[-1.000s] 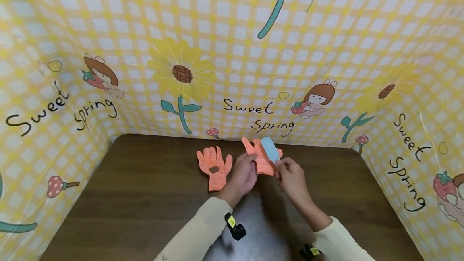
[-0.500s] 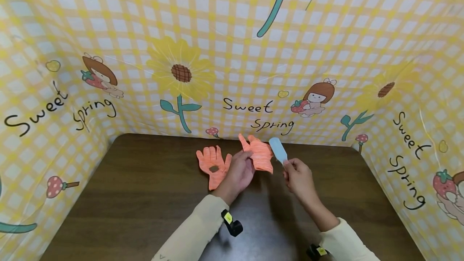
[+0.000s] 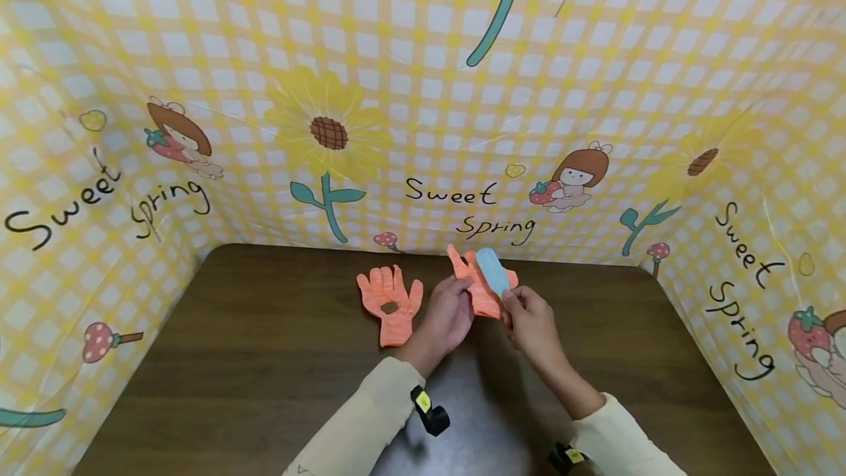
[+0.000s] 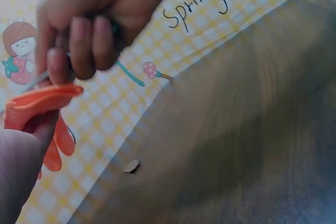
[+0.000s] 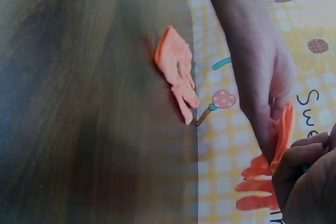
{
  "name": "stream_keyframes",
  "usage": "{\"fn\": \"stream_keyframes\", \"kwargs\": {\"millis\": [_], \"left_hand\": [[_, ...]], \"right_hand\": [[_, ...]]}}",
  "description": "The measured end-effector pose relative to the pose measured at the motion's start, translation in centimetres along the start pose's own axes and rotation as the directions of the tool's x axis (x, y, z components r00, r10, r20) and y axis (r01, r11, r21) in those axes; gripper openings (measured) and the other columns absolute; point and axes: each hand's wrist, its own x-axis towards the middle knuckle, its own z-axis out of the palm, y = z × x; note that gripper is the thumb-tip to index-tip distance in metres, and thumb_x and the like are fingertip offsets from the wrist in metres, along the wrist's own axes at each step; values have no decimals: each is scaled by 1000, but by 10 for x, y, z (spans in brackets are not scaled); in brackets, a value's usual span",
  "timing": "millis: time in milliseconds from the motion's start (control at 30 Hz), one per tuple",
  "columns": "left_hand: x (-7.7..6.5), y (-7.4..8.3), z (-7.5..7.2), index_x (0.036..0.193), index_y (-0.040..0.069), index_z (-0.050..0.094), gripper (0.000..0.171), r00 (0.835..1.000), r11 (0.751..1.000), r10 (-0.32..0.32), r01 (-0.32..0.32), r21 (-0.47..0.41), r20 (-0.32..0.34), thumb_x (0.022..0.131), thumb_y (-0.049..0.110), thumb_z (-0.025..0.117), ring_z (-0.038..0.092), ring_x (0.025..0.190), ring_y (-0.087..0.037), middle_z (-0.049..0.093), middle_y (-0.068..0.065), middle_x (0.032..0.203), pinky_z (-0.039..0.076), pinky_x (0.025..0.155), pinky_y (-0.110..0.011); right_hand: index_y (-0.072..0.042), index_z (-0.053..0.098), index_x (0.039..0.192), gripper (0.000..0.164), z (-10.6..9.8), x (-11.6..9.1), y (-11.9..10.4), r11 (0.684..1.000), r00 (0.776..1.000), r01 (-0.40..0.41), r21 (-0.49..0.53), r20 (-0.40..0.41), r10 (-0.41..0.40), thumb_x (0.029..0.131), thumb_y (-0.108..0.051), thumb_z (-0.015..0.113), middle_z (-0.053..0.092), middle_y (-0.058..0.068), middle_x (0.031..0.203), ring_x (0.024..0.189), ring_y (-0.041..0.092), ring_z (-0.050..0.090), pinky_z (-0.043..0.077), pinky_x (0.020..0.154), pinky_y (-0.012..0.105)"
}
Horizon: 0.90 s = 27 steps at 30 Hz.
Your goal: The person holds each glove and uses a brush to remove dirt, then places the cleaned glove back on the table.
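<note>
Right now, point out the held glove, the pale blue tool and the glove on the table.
Held glove [image 3: 483, 300]: head view, on its lower part, near the cuff.
Pale blue tool [image 3: 492, 270]: head view, on its flat broad end.
Lying glove [image 3: 383, 292]: head view, on its palm.

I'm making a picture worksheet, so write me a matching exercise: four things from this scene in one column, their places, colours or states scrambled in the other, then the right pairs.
Column 1
1. Holed glove
2. Left hand
3. Right hand
4. Backdrop cloth

Column 2
A. grips the light blue tool
B. yellow-and-white checked
C. lies on the brown table
D. grips the other orange glove

Pairs: 1-C, 2-D, 3-A, 4-B
</note>
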Motion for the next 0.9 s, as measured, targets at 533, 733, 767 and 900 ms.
{"fn": "stream_keyframes", "kwargs": {"millis": [533, 733, 767, 900], "left_hand": [[0, 7, -8, 150, -3, 40, 43, 1000, 1000, 11, -11, -9, -10, 108, 4, 33, 62, 97, -9, 62, -1, 112, 54, 84, -24], [-2, 5, -12, 147, -4, 39, 40, 1000, 999, 24, -24, 35, 10, 109, 5, 32, 55, 94, -10, 56, -1, 109, 52, 82, -24], [-2, 4, -13, 147, -3, 40, 39, 1000, 999, 20, -20, 34, 9, 109, 6, 33, 55, 95, -10, 56, -2, 110, 51, 81, -24], [-2, 2, -10, 144, -2, 44, 37, 1000, 1000, 9, -9, 27, 0, 110, 9, 36, 56, 106, -6, 59, 2, 115, 50, 88, -21]], "right_hand": [[4, 54, 105, 27, -18, 7, -3, 994, 997, -76, 73, -20, 78, 109, -22, 45, 49, -1, 67, 47, 8, 35, 27, 41, 23], [5, 49, 113, 28, -28, 12, -5, 986, 995, -103, 128, 2, 104, 111, -21, 39, 46, -2, 70, 48, 7, 32, 26, 41, 21], [4, 49, 113, 27, -27, 12, -5, 985, 994, -105, 136, 17, 103, 111, -20, 38, 45, -2, 70, 48, 6, 31, 25, 41, 20], [3, 51, 101, 26, -14, 7, -6, 989, 992, -97, 114, 87, 87, 110, -19, 42, 47, 0, 68, 46, 7, 31, 25, 40, 21]]}}
